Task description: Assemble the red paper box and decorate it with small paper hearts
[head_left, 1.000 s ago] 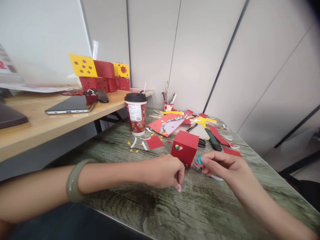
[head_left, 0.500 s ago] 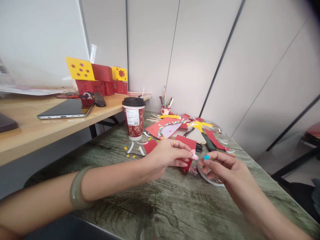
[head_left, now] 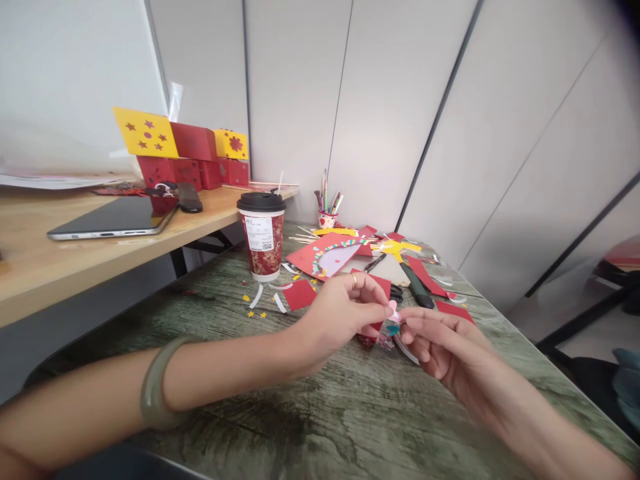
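My left hand (head_left: 345,310) and my right hand (head_left: 440,340) meet fingertip to fingertip above the grey wooden table (head_left: 320,407). Both are pinched on a tiny sticker piece (head_left: 393,328), pink and blue, too small to name surely. The left wrist wears a green bangle (head_left: 153,390) and a finger has a ring. Right behind the left hand stands a small red paper box (head_left: 373,313), mostly hidden by it. A white curved paper strip (head_left: 406,350) lies under my right fingers.
A lidded paper cup (head_left: 261,235) stands at the left. Red and yellow paper scraps (head_left: 320,257), scissors (head_left: 397,292), a dark cutter (head_left: 414,283) and a pen pot (head_left: 326,212) lie behind. A higher wooden desk (head_left: 75,247) on the left holds a tablet (head_left: 113,219) and stacked paper boxes (head_left: 190,157).
My left hand rose from the table in front of the red box and came to the right hand; the fingertips now pinch together on the small piece. The camera view drifted a little right.
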### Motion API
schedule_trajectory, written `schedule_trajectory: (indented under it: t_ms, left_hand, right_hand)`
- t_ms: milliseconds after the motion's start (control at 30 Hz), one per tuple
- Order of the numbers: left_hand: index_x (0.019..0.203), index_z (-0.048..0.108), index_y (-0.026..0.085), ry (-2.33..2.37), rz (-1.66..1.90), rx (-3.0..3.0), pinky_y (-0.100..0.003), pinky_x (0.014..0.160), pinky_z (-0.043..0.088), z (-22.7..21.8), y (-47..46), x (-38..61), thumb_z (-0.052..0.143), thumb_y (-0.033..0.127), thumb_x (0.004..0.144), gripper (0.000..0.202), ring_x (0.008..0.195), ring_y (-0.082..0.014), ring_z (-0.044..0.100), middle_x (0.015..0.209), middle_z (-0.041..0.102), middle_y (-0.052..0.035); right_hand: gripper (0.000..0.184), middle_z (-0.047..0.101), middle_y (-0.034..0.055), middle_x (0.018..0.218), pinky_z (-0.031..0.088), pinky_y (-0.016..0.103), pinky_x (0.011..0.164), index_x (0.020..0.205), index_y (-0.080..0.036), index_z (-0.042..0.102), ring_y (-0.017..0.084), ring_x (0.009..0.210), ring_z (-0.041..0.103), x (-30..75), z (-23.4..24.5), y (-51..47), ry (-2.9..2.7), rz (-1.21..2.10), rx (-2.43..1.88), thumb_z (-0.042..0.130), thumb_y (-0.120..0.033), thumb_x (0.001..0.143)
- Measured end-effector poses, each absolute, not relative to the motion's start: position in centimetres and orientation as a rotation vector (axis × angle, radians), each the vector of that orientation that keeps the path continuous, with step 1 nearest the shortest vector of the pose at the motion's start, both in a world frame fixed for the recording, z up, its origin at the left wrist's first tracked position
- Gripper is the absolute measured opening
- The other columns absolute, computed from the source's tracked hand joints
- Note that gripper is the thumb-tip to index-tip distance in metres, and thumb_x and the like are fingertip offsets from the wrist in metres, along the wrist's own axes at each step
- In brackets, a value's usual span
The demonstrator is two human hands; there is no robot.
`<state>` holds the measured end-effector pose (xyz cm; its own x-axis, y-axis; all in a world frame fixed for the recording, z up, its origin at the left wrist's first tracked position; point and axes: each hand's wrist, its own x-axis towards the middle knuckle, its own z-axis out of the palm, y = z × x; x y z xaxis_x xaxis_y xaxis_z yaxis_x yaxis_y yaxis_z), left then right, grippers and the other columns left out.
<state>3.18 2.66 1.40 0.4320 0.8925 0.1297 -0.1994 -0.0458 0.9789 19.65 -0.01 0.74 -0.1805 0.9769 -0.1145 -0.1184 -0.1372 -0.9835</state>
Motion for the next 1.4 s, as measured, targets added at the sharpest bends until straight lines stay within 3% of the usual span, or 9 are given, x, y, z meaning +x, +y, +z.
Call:
schedule_trajectory:
  t_ms: [300,767,1067,1400]
  left_hand:
    - [0.072,0.058,0.012,0.741,0.994,1.376,-0.02,0.054,0.044,1.2,2.5,3.2,0.06,0.016,0.067,0.006,0.059,-0.0073,0.055,0.068,0.057,-0.0001]
    - [0.075,0.058,0.013,0.75,0.955,1.473,-0.02,0.054,0.044,0.8,2.9,3.0,0.06,0.021,0.07,0.01,0.062,-0.0088,0.055,0.072,0.06,-0.0011]
    - [0.077,0.068,0.021,0.872,1.165,2.153,-0.026,0.074,0.041,0.5,2.5,2.3,0.055,0.02,0.076,0.014,0.082,-0.0133,0.054,0.079,0.064,0.0004]
    - [0.07,0.07,0.019,0.694,1.45,2.585,-0.027,0.074,0.042,0.3,2.6,2.3,0.057,0.019,0.075,0.014,0.072,-0.0122,0.048,0.068,0.065,0.0012]
  right_hand:
    - [0.02,0.056,-0.0009,0.057,0.024,0.014,0.033,0.067,-0.016,0.066,0.002,0.04,0.033,18.7,1.2,-0.5,-1.264,1.296,-1.268,0.07,-0.035,0.061]
    - [0.017,0.054,-0.0028,0.053,0.03,0.015,0.036,0.059,-0.016,0.062,0.003,0.042,0.04,19.2,1.0,-0.2,-1.316,1.29,-1.263,0.066,-0.032,0.065]
    - [0.012,0.06,-0.0015,0.061,0.037,0.015,0.044,0.066,-0.018,0.065,0.004,0.048,0.048,19.2,0.9,-0.5,-1.351,1.302,-1.183,0.064,-0.029,0.07]
    - [0.011,0.059,-0.0019,0.053,0.043,0.015,0.044,0.065,-0.018,0.066,0.006,0.046,0.052,19.0,0.4,-0.6,-1.486,0.993,-1.205,0.065,-0.029,0.067]
